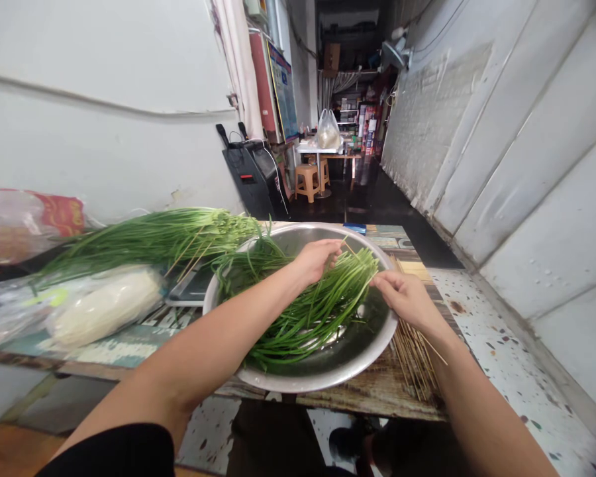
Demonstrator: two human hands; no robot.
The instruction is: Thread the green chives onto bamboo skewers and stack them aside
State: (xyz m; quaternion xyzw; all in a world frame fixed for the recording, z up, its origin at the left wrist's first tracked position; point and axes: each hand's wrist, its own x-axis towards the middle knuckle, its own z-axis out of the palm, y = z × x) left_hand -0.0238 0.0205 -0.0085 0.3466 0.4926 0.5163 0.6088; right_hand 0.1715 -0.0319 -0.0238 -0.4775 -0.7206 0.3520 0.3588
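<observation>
A wide steel basin (298,384) holds a wet heap of garlic chives (308,324), their pale cut ends toward the right. My left hand (320,257) is above the heap, fingers pinched on a thin green chive. Close to its fingertips shows the end of a thin brown stick. Over the basin's right rim, my right hand (400,291) is closed with thumb and finger together. A bamboo skewer (436,351) sticks out from under its palm, across the wrist. Loose bamboo skewers (410,361) lie beside the basin, partly behind my right forearm.
More chives (153,238) lie left of the basin, with a few skewers on them, over a dark tray (191,288). A plastic-wrapped pale package (106,305) is at the table's left. Behind stand a black speaker (255,175) and stools (306,182). A white wall (541,185) runs along the right.
</observation>
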